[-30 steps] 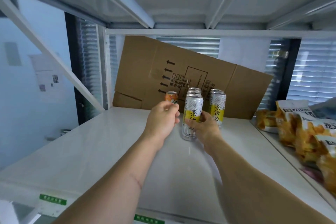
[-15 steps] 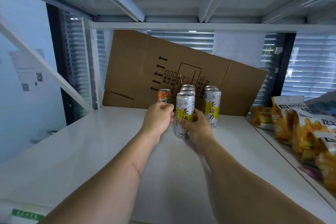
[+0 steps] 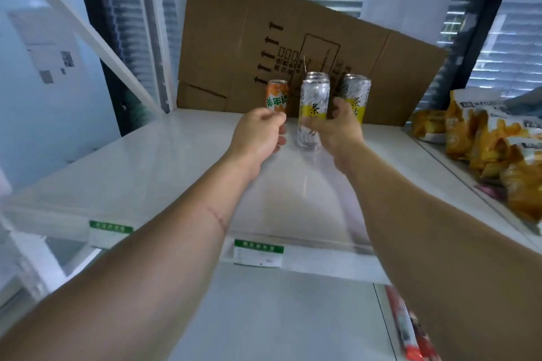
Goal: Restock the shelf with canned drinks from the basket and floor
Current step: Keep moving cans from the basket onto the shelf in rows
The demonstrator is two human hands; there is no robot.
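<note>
A short orange can stands at the back of the white shelf, against the cardboard. My left hand is just in front of and below it, loosely curled and holding nothing. My right hand wraps the front silver-and-yellow tall can, which stands on the shelf to the right of the orange can. More cans of the same kind stand behind it, and another silver-and-yellow can stands to its right, partly hidden by my right hand.
A flattened cardboard box leans across the shelf's back. Orange snack bags fill the right side. A diagonal white brace crosses the left. Green price labels mark the front edge. A lower shelf with a red packet shows below.
My left hand has let go of the orange can and drawn back from it. The view has tilted down, showing the shelf's front edge. My right hand stays around the front tall can.
</note>
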